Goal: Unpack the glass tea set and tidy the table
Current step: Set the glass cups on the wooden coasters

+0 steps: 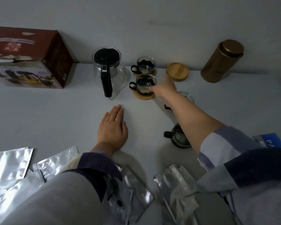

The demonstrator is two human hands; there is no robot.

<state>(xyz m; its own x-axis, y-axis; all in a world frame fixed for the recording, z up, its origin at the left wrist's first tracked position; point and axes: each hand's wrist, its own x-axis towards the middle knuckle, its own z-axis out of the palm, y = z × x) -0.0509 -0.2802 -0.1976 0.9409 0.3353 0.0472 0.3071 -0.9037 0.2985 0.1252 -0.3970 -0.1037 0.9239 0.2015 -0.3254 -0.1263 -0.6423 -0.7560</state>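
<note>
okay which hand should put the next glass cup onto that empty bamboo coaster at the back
Right, probably. The right hand is already stretched out at the cup on its coaster, close to the empty bamboo coaster, and two loose cups sit under that arm. The left hand lies flat on the table, farther away.

The box [28, 57] at the desk's far-left corner bears the characters "水" and "具"; remaining print is illegible. The blue card [269, 141] at the right edge shows "PA".
</note>
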